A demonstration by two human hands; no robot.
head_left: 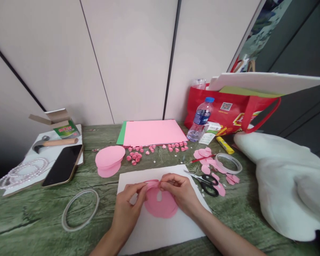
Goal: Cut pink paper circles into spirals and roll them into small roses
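Over a white board (pixel 138 234) I hold a pink paper piece (pixel 162 208), rounded in outline, with a small pale patch near its middle. My left hand (pixel 129 202) pinches its upper left edge between thumb and fingertips. At the top edge, my right hand (pixel 178 190) pinches the same paper with closed fingers. A thin curled rim of pink shows between the two hands; its exact shape is partly hidden by the fingers. Black-handled scissors (pixel 208 183) lie just right of my right hand. Beyond the left hand rests a stack of pink paper circles (pixel 110 158).
Several small pink rolled paper roses (pixel 134 156) lie behind the board, before pink sheets (pixel 154 131). Tape rolls (pixel 64 215), a phone (pixel 62 165), a hammer (pixel 58 142) and beads (pixel 24 172) sit left. Rightward are a bottle (pixel 200 121), red bag (pixel 216 106), glue stick (pixel 225 145) and plush (pixel 282 177).
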